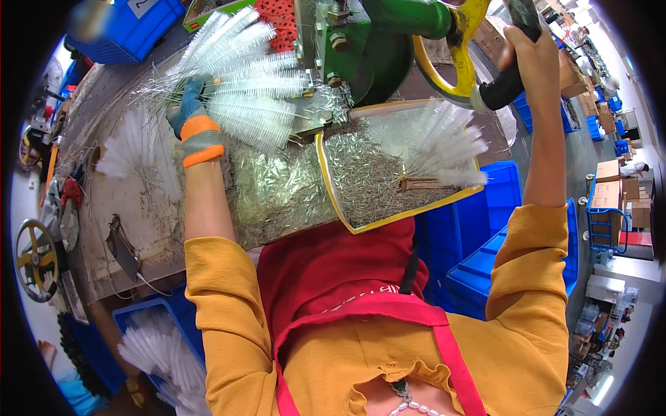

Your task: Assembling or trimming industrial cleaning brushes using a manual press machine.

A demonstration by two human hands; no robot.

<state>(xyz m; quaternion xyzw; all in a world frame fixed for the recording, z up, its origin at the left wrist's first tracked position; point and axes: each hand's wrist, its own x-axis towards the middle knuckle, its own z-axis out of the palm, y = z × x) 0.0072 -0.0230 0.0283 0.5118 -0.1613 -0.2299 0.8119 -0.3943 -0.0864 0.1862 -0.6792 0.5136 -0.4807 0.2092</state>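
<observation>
My left hand [191,114], in a blue, grey and orange glove, is closed round the wire stems of a bunch of white-bristled tube brushes [250,80]. The brushes fan out to the right, some ends reaching the metal bed of a green machine [374,59]. High on the right, my bare right hand [538,52] is wrapped round a black handle [502,87] beside the machine's yellow handwheel [466,45]. Silvery wire clippings [361,177] cover much of a yellow-rimmed tray [416,211] below the machine. More white brushes [447,142] lie in that tray.
Another fan of brushes [128,152] lies on the worn tabletop [104,201] at left. A phone-like dark slab [123,249] stands near its edge. Blue bins [472,222] sit right of my lap; a blue bin of brushes [163,353] stands lower left. A blue crate [128,31] is at the back left.
</observation>
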